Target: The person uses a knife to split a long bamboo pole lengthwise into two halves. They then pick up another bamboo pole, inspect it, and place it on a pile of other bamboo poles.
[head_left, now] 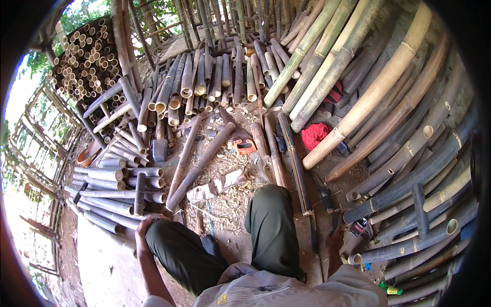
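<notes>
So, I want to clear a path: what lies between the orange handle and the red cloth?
The head view shows several bamboo pieces between the orange handle and the red cloth.

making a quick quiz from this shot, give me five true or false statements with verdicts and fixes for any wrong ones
1. The left hand is at the left knee. True.
2. The saw has a blue handle. False: its handle is orange.
3. The red cloth is right of the saw. True.
4. The trousers are white. False: they are dark green.
5. Shavings litter the ground. True.
</notes>
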`<state>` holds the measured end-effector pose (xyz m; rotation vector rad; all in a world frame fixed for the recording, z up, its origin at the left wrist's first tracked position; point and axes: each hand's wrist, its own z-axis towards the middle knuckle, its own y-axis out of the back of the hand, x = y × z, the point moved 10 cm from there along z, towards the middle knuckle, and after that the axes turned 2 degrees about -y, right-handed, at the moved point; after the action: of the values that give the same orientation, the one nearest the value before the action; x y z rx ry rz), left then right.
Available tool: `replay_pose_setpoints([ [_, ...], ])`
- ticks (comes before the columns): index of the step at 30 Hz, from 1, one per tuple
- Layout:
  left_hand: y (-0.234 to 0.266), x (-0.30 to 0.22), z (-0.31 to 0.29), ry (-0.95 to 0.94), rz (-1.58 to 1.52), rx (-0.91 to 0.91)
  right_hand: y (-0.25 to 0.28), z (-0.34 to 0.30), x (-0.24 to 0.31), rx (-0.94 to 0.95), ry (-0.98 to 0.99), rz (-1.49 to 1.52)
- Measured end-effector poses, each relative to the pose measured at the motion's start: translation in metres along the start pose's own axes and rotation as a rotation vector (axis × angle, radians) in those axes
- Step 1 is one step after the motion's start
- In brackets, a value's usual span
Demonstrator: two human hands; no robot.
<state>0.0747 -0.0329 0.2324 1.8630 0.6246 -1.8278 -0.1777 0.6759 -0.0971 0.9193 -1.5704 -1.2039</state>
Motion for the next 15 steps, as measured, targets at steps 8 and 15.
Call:
replay_pose_setpoints([
  [8,0.008,0.040,0.005,0.115,-0.227,-0.015,0.045,-0.004,0.031,-0.195,0.023,-0.196],
  [15,0.078,0.124,-0.010,0.140,-0.499,-0.179,0.043,0.013,0.190,-0.103,0.516,0.204],
])
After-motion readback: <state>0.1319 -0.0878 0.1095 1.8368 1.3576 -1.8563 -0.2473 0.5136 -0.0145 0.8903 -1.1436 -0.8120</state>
